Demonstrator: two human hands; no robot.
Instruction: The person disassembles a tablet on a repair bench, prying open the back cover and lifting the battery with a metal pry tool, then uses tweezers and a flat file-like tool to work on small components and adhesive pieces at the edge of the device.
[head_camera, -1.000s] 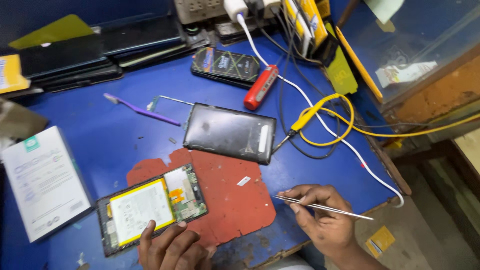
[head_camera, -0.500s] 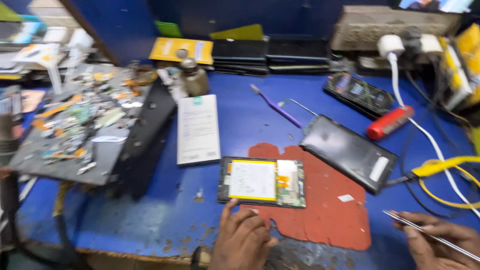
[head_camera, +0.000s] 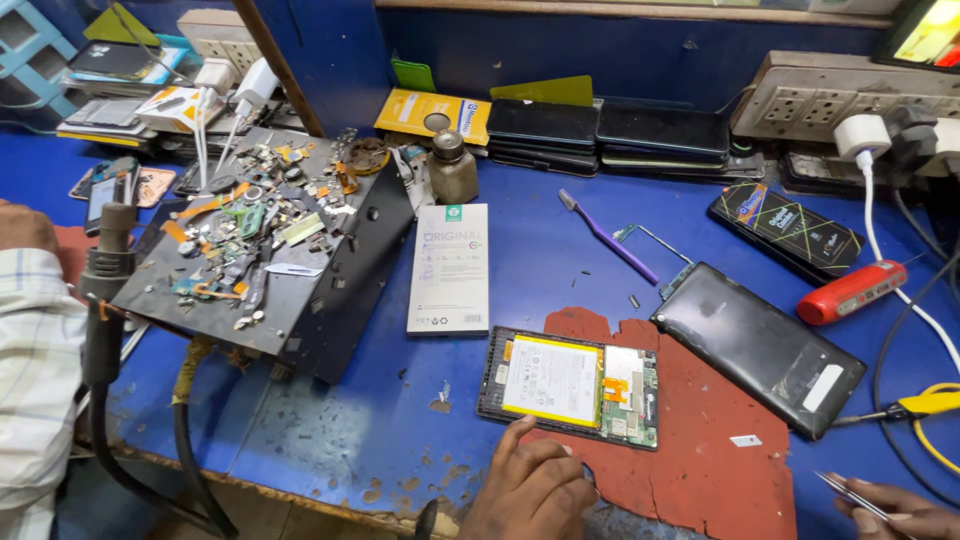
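Opened tablet (head_camera: 570, 386), battery exposed, lies near centre on the blue bench (head_camera: 520, 280) | left hand (head_camera: 530, 485) fingertips press its near edge, gripping nothing | right hand (head_camera: 895, 508) pinches tweezers (head_camera: 850, 492), near right | probably light, stiff, fragile; hold by frame edges.

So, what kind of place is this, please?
Most likely a small repair bench for phones and tablets. An opened tablet with its battery bare lies by the left hand, the right hand holds tweezers, and a black tray is heaped with small loose parts.
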